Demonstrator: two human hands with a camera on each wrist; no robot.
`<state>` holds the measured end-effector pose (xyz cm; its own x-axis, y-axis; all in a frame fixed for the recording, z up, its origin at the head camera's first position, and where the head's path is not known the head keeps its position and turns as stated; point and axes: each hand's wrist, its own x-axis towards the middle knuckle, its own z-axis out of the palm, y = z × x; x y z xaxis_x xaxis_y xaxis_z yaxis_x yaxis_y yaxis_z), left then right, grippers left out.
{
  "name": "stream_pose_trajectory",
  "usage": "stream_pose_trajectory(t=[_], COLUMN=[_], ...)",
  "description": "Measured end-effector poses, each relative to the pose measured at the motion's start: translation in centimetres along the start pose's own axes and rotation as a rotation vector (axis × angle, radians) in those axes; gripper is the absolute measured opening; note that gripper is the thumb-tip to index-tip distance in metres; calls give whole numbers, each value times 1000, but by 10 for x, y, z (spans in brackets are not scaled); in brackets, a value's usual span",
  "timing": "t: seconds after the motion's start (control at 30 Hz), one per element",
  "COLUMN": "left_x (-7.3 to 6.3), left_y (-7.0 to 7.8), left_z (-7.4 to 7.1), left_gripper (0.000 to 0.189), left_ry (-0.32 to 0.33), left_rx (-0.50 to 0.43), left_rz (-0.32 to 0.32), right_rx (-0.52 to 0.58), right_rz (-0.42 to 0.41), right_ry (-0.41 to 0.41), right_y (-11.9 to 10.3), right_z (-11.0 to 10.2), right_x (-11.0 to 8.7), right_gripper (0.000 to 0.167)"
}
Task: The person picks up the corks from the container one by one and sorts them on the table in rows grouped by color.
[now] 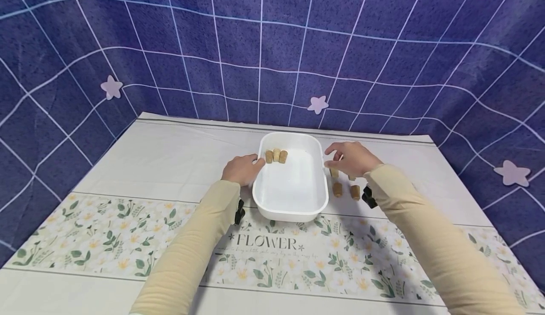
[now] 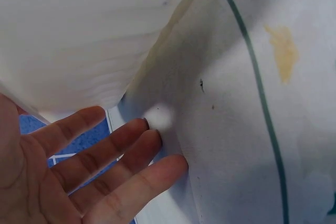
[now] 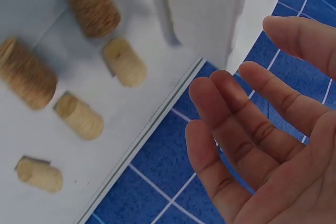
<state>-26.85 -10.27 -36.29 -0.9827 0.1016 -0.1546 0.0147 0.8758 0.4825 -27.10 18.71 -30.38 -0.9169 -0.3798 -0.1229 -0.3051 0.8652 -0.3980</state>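
Observation:
A white plastic tub (image 1: 291,206) stands in the middle of the table. Three corks (image 1: 276,155) stand side by side in its far left corner. My left hand (image 1: 241,169) holds the tub's left rim, thumb over the edge; in the left wrist view its fingers (image 2: 121,150) lie outside, the index right at the wall. Just off the tub's right side is my right hand (image 1: 352,158), empty, fingers loosely bent and thumb apart. Below it, several more corks (image 1: 355,192) are on the table, darker and paler ones, seen clearer in the right wrist view (image 3: 90,4).
A white cloth with a flower-printed band (image 1: 127,239) covers the table (image 1: 183,149). Behind it hangs a dark blue gridded curtain (image 1: 238,40) with pale star shapes (image 1: 317,104). The corks lie between the tub and my right forearm (image 1: 434,239).

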Motion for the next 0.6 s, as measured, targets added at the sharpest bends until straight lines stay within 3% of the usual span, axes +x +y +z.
stream_pose_trajectory(t=[0.6], left_x=[1], left_y=[0], left_z=[1], left_gripper=[61], left_ry=[6], left_rx=[-3], left_rz=[1], right_rx=[-73], right_rz=[23], right_ry=[-5], right_y=[-28], right_z=[6], right_x=[24], right_gripper=[41])
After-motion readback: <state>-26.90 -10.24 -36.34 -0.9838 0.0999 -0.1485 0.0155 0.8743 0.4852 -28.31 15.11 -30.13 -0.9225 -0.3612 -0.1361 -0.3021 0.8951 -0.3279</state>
